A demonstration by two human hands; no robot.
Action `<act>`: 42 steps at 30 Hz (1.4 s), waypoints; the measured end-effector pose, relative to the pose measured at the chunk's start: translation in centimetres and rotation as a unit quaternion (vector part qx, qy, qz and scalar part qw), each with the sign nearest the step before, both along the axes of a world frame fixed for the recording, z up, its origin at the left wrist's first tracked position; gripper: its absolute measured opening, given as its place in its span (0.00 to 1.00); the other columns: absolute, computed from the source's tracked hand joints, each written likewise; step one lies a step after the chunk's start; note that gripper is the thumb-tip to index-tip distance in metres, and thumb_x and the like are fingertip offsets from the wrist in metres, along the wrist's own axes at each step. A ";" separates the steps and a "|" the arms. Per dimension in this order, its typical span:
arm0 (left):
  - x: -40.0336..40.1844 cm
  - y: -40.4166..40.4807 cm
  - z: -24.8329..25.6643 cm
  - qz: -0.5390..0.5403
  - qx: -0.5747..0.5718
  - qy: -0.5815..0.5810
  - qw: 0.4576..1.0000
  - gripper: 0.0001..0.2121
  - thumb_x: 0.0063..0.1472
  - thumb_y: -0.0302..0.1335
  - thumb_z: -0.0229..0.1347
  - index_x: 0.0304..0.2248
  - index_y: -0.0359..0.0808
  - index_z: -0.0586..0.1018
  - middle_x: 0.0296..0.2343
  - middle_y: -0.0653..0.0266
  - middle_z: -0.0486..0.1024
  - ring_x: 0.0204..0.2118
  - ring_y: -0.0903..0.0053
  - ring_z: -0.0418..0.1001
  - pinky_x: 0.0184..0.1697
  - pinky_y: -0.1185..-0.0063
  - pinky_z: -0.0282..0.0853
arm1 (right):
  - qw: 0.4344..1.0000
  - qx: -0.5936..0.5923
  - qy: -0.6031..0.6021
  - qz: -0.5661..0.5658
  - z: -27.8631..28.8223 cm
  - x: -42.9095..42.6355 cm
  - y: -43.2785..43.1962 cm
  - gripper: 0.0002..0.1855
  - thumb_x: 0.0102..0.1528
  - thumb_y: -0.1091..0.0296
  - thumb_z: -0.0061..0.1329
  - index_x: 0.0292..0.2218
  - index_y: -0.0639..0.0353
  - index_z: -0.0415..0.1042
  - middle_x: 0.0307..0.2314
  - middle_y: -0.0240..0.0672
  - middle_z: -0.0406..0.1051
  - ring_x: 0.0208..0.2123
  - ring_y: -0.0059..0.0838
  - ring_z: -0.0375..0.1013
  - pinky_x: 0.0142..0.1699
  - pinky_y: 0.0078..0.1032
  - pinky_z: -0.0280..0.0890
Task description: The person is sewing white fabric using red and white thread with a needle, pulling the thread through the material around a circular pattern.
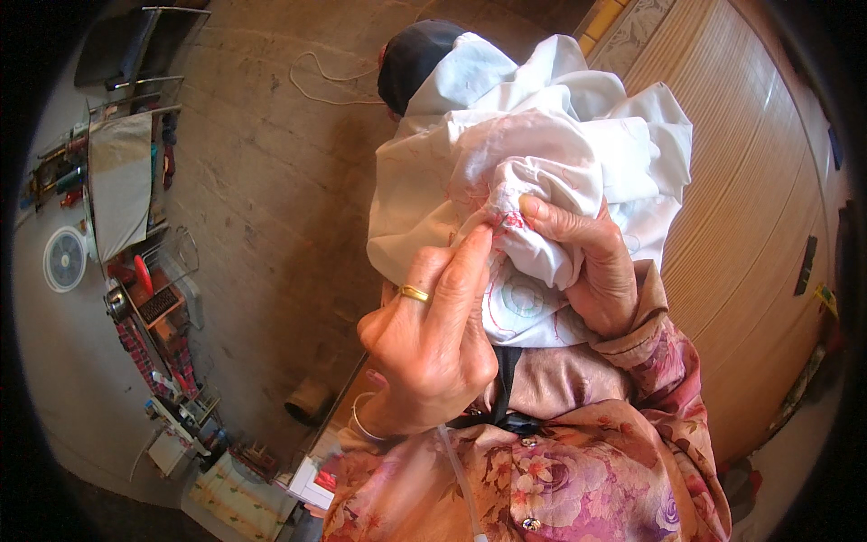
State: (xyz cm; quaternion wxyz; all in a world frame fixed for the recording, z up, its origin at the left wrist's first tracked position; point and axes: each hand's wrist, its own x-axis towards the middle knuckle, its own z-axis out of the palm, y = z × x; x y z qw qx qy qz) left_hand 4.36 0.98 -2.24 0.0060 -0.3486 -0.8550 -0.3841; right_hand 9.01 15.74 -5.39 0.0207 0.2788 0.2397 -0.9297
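Observation:
A bunched white cloth (423, 190) with red stitching and thread lines lies across the lap, its folds spread forward. My right hand (596, 251) grips a gathered part, thumb on top beside a small dense red-stitched patch (513, 220). My left hand (433, 325), with a gold ring and a bracelet, has its fingertips pinched at the left side of that patch. Whether a needle is between them cannot be seen. A faint green and red drawn circle (521, 298) shows on the cloth below. The right hand's other fingers are hidden by cloth.
At the right is a wood-grain surface (731, 257). A dark rounded object (416, 64) is partly behind the cloth, near a cord (325, 100) on the brown floor. Left are a fan (65, 259), a draped rack (122, 183) and household items.

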 end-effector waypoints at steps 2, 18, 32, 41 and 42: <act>0.0 0.0 0.0 0.000 0.002 -0.002 1.000 0.09 0.55 0.12 0.52 0.36 0.24 0.78 0.22 0.55 0.73 0.22 0.70 0.71 0.24 0.79 0.66 | 1.000 -0.002 0.000 0.000 0.0 0.0 0.0 0.20 0.52 0.71 0.55 0.45 0.64 0.67 0.34 0.34 0.72 0.35 0.21 0.72 0.41 0.20 0.68; 0.0 0.1 0.0 0.010 0.011 -0.018 1.000 0.09 0.55 0.13 0.52 0.36 0.25 0.78 0.22 0.55 0.73 0.22 0.71 0.71 0.24 0.79 0.66 | 1.000 -0.005 0.004 0.008 0.0 0.0 0.1 0.19 0.52 0.71 0.55 0.44 0.64 0.68 0.34 0.34 0.73 0.35 0.22 0.73 0.42 0.21 0.68; -1.0 0.0 0.1 0.025 0.039 0.022 0.999 0.08 0.56 0.15 0.53 0.37 0.25 0.79 0.22 0.57 0.73 0.22 0.73 0.71 0.23 0.80 0.65 | 1.000 -0.022 -0.004 0.013 0.3 0.0 0.3 0.21 0.52 0.71 0.55 0.46 0.64 0.67 0.35 0.34 0.73 0.36 0.23 0.73 0.44 0.21 0.68; -2.7 1.5 0.2 -0.016 0.007 0.077 0.997 0.06 0.51 0.16 0.59 0.31 0.28 0.78 0.21 0.59 0.72 0.19 0.70 0.71 0.20 0.78 0.64 | 1.000 -0.013 -0.007 0.008 0.3 0.0 0.2 0.20 0.51 0.72 0.55 0.46 0.63 0.67 0.35 0.33 0.72 0.36 0.22 0.72 0.43 0.21 0.67; -2.7 1.4 0.0 -0.023 -0.003 0.086 0.996 0.05 0.51 0.16 0.58 0.30 0.29 0.78 0.21 0.58 0.72 0.19 0.69 0.71 0.20 0.77 0.64 | 1.000 -0.011 -0.005 0.003 0.3 0.0 0.1 0.20 0.51 0.72 0.55 0.46 0.63 0.67 0.35 0.33 0.72 0.36 0.22 0.72 0.42 0.21 0.67</act>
